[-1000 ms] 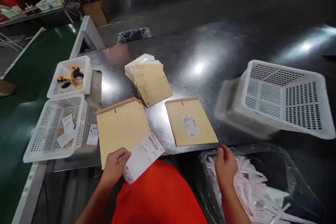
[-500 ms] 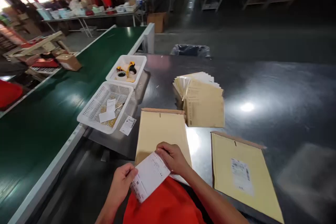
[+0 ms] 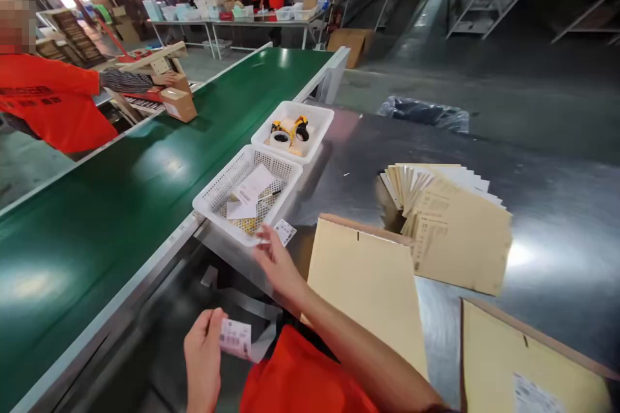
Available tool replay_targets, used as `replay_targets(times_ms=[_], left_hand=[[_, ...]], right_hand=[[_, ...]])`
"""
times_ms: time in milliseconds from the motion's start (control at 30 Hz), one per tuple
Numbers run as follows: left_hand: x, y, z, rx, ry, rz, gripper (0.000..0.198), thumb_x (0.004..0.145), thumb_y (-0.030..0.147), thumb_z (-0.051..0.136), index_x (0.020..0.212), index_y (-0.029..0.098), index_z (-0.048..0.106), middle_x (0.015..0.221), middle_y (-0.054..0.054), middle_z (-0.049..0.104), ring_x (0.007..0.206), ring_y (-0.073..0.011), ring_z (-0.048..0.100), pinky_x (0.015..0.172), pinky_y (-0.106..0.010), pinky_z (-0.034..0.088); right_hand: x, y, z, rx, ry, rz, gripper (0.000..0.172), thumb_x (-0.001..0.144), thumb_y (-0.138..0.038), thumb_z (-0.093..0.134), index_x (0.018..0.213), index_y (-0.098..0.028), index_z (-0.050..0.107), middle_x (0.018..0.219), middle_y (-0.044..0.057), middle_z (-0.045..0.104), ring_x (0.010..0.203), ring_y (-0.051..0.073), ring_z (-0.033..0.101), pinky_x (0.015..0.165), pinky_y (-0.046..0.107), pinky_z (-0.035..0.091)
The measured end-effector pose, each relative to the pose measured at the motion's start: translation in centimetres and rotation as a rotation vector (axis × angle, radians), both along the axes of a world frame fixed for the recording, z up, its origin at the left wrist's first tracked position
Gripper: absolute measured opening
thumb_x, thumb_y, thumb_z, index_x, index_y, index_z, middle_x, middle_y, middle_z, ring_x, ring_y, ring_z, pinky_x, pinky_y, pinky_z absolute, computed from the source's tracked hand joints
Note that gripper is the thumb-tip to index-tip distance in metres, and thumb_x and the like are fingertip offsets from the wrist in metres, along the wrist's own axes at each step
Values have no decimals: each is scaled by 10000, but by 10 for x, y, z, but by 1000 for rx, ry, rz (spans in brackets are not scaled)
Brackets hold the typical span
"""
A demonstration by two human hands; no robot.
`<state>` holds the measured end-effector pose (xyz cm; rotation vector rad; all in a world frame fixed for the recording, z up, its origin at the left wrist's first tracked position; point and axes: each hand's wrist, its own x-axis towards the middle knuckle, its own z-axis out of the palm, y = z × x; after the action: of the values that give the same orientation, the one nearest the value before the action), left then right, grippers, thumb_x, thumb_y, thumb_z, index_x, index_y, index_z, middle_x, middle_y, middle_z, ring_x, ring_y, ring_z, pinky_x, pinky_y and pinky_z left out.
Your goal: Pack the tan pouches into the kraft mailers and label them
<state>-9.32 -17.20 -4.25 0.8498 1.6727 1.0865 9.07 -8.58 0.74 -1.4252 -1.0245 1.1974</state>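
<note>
My left hand [image 3: 204,352] pinches a white printed label [image 3: 236,337] with a barcode, held low in front of my body. My right hand [image 3: 274,259] reaches out with fingers apart and nothing visible in them, at the near corner of a white perforated basket [image 3: 201,203]. Inside that basket lie white paper slips [image 3: 256,182] and a dark pen-like stick. Just beyond my right fingers, another printed label [image 3: 285,231] rests on the table. A flat cardboard mailer [image 3: 365,290] lies beside my right forearm, which covers its lower left part.
A second white basket [image 3: 325,117] holds tape dispensers [image 3: 289,131]. Fanned mailers [image 3: 460,232] and a labelled mailer [image 3: 513,348] lie to the right. At left runs a green conveyor [image 3: 145,174]; across it a person in red [image 3: 53,100] touches a carton [image 3: 178,103].
Both hands held one white sheet before; now my left keeps a smaller printed piece. My right hand has moved forward-left to the basket, where another slip now lies. The view has turned left.
</note>
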Motion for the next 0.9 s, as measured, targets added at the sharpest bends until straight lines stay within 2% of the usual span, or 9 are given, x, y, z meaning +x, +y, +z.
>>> replay_targets(times_ms=[133, 233, 300, 467, 567, 667, 767, 833, 900], left_hand=[[47, 20, 14, 74, -51, -200, 437, 741, 587, 636, 636, 166, 589, 570, 26, 512, 544, -123, 459, 489, -209, 380], [76, 27, 24, 99, -135, -349, 448, 758, 594, 630, 647, 161, 591, 576, 24, 516, 549, -115, 455, 495, -203, 382], [91, 23, 29, 75, -291, -512, 478, 759, 626, 617, 709, 151, 622, 618, 4, 571, 567, -121, 491, 522, -212, 419], [115, -11, 31, -249, -556, -992, 540, 587, 560, 807, 871, 109, 718, 760, -91, 711, 663, -208, 641, 659, -334, 536], [126, -31, 28, -304, -532, -1021, 489, 592, 504, 826, 865, 105, 750, 832, -123, 737, 765, -263, 676, 733, -395, 553], [137, -44, 30, -270, -474, -1036, 463, 671, 525, 768, 889, 118, 756, 839, -116, 740, 766, -260, 675, 744, -403, 552], [148, -54, 36, -242, -465, -1114, 415, 756, 514, 703, 905, 129, 748, 825, -94, 732, 776, -236, 667, 771, -371, 536], [152, -60, 40, -244, -487, -1181, 397, 794, 499, 670, 930, 133, 740, 829, -87, 725, 766, -219, 661, 772, -353, 526], [151, -62, 40, -255, -484, -1229, 417, 799, 512, 659, 942, 128, 737, 820, -88, 719, 732, -207, 652, 749, -338, 519]], right_hand=[[4, -80, -8, 21, -160, 279, 479, 739, -359, 686, 1173, -219, 540, 1046, 51, 648, 907, 186, 601, 769, 302, 488], [27, -113, -10, -62, -260, 138, 216, 760, -390, 651, 781, -189, 576, 678, -16, 575, 617, 125, 513, 565, 239, 418], [48, -122, -6, -49, -218, 4, 284, 806, -429, 587, 668, -191, 516, 587, -27, 513, 569, 118, 481, 534, 238, 392], [110, -133, 0, -64, 56, -259, 367, 745, -538, 637, 757, -183, 544, 600, -27, 525, 504, 110, 465, 454, 233, 376], [138, -148, -8, -140, -4, -297, 422, 751, -557, 601, 893, -160, 580, 669, 22, 584, 551, 156, 521, 475, 281, 435], [150, -174, -9, -19, -372, -411, 580, 784, -522, 580, 1217, -144, 505, 1109, 170, 625, 1021, 309, 586, 825, 466, 513], [147, -204, 3, 247, -620, -90, 615, 833, -501, 573, 1347, -185, 455, 1364, 165, 508, 1269, 311, 445, 1081, 495, 335], [144, -221, 11, 264, -533, 256, 460, 900, -487, 505, 1259, -206, 562, 1169, 116, 649, 1089, 246, 583, 1008, 407, 415], [144, -230, 14, 154, -349, 399, 396, 954, -475, 417, 1130, -207, 650, 940, 63, 705, 863, 182, 640, 842, 312, 488]])
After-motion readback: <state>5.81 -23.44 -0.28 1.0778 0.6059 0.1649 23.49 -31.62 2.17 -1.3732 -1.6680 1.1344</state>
